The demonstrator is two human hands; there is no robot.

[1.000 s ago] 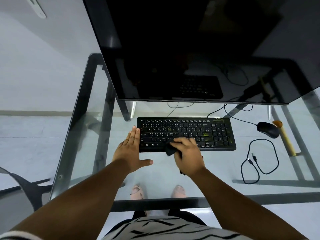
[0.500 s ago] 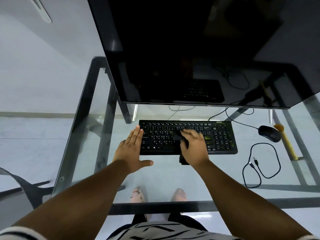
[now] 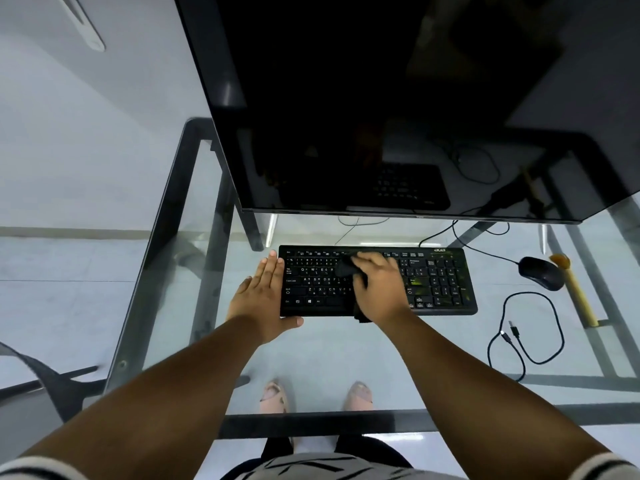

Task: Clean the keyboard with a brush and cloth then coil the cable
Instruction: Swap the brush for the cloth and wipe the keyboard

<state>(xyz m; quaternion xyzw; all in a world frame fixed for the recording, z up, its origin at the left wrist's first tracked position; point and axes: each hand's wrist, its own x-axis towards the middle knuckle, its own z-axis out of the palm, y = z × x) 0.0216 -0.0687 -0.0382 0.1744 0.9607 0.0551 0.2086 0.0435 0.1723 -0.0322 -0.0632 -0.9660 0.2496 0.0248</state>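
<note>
A black keyboard (image 3: 436,282) lies on the glass desk (image 3: 311,358) below the monitor. My right hand (image 3: 379,289) grips a black cloth (image 3: 348,268) and presses it on the keys near the keyboard's upper middle. My left hand (image 3: 261,294) lies flat with straight fingers against the keyboard's left end, thumb along its front edge. The keyboard's black cable (image 3: 530,334) lies in a loose loop on the desk at the right, its plug end free. A brush (image 3: 575,292) with a pale wooden handle lies at the far right.
A large dark monitor (image 3: 381,116) overhangs the back of the desk. A black mouse (image 3: 540,273) sits right of the keyboard, beside the brush. The desk's dark metal frame (image 3: 166,237) runs along the left and front edges. My feet show through the glass.
My right hand has slid the cloth from the keyboard's front edge up across the keys toward the top row. My left hand has stayed at the left end.
</note>
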